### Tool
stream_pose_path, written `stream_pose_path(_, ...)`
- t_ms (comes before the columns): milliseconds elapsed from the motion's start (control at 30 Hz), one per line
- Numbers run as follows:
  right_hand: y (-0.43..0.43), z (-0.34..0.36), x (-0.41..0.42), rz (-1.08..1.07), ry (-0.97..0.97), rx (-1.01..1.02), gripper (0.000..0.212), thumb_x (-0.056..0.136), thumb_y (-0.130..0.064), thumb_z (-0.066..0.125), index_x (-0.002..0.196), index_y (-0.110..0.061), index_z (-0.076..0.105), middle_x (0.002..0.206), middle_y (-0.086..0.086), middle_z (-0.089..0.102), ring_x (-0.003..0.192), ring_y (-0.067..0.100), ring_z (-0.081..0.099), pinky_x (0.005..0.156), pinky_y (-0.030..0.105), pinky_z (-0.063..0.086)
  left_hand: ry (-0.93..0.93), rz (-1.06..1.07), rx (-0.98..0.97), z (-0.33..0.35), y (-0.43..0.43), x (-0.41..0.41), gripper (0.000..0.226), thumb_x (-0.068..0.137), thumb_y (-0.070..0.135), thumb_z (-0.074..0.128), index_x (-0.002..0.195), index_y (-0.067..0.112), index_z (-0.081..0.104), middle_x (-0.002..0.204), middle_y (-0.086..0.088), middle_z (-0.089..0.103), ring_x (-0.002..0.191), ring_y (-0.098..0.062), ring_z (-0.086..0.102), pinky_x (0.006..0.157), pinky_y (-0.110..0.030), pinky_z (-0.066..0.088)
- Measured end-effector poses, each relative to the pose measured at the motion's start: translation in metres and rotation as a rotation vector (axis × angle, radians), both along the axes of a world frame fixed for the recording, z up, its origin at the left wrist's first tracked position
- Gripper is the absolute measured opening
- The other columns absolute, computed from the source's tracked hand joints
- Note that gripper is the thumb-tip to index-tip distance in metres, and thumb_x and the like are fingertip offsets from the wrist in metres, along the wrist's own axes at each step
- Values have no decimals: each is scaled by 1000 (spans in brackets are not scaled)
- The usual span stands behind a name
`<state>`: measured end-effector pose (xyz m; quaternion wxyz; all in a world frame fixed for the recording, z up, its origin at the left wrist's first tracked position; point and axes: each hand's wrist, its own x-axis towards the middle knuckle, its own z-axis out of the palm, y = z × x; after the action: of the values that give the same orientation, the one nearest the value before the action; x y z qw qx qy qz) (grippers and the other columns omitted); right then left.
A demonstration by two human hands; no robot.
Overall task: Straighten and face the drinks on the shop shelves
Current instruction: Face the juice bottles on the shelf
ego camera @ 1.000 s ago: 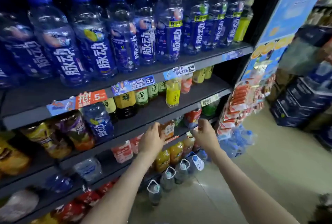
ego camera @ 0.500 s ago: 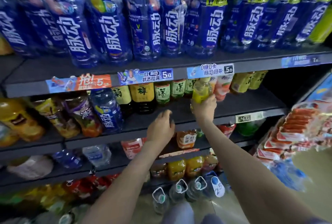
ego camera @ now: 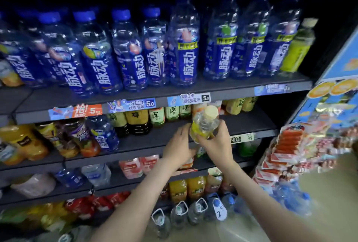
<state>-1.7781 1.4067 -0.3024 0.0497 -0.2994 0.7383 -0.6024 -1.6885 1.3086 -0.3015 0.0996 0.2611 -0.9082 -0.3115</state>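
My right hand (ego camera: 217, 143) grips a yellow drink bottle (ego camera: 203, 125) with a pale cap, lifted off the second shelf (ego camera: 251, 125) and tilted toward me. My left hand (ego camera: 178, 144) is beside it with relaxed fingers, fingertips close to the bottle's left side; I cannot tell whether they touch. Behind stand tea bottles (ego camera: 158, 115) with green and yellow labels. Blue-labelled drink bottles (ego camera: 186, 47) fill the top shelf, and one yellow-green bottle (ego camera: 298, 47) stands at its right end.
One blue bottle (ego camera: 104, 135) stands among orange juice bottles (ego camera: 23, 143) on the second shelf's left. Lower shelves hold pink, orange and red drinks. Large water jugs (ego camera: 180, 212) stand on the floor. A snack rack (ego camera: 286, 154) hangs at the right.
My right hand has lifted the yellow bottle off the second shelf and pulled it toward me. My left hand has moved up beside it. The view has tilted upward.
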Motion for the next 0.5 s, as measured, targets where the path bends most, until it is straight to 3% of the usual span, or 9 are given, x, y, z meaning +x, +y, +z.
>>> stream_pose_path(100,27,45,-5,34,17,-23,47,68,-31,83,104,-28,53,100,-18,58,94,-2,59,78,28,53,183,46,35,35,28,-12,68,82,26,67,141,23,33,140,1,42,127,-19,42,92,-30,39)
stream_pose_path(167,42,71,-10,42,44,-29,47,67,-34,83,101,-30,52,97,-18,58,89,-5,59,74,29,54,273,57,-3,60,39,-18,58,82,26,68,133,25,42,131,3,50,120,-17,48,85,-28,41)
stream_pose_path(333,66,138,-18,65,91,-179,46,66,-20,85,91,-34,49,94,-10,64,82,-7,59,63,6,44,401,4,-116,121,51,-27,58,78,35,70,130,27,46,127,5,54,116,-12,50,90,-27,41)
stream_pose_path(500,64,195,-21,146,157,-297,49,70,-15,82,106,-34,56,103,-12,64,97,-1,61,81,17,51,471,40,-282,179,44,-25,62,80,44,68,135,29,42,132,9,50,119,-11,50,95,-35,45)
